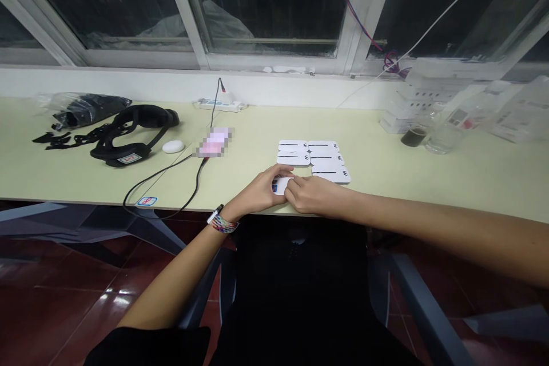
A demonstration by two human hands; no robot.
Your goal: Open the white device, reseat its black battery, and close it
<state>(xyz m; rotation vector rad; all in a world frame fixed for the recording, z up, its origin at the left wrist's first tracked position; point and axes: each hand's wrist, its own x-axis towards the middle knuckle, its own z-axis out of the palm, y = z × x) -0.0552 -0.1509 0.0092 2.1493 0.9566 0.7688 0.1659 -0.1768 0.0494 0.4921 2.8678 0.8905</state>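
My left hand [262, 190] curls around a white card [281, 185] at the front edge of the table, its thumb below and fingers above. Dark blue marking shows at the card's left end. My right hand [312, 193] is closed over the right end of the same card, fingers bunched together, hiding that part. Whether it is one card or a small stack, I cannot tell. Just beyond my hands lie several white cards [325, 146] in two columns, each with a black line and a letter-like mark. The nearest laid card [331, 174] is beside my right hand.
Left on the pale table [253, 126] are a black headset [132, 131], a white oval case [173, 146], a blurred pink phone-like object [213, 142] and a black cable [196, 183]. A power strip [221, 106] lies behind. White boxes [422, 97] and a dark-liquid container [414, 136] stand right.
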